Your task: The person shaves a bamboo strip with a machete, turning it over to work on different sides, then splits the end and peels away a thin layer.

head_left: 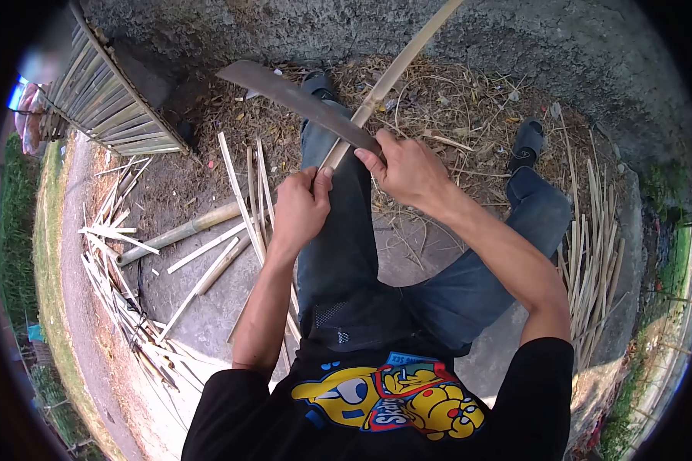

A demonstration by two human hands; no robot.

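A long pale bamboo strip (401, 66) slants from the top of the view down to my left hand (301, 206), whose fingers are closed around its lower end. My right hand (412, 170) grips a machete (291, 98) near the base of its wide dark blade; the handle is hidden in the fist. The blade points to the upper left and crosses over the strip just above my left hand. Both hands are close together above my left thigh.
Split bamboo strips (119, 288) lie in a heap at the left, more (588, 257) at the right. A bamboo pole (200, 223) rests on the ground. A slatted bamboo panel (111, 100) leans at the upper left. A rough wall (300, 31) runs along the top; shavings litter the ground.
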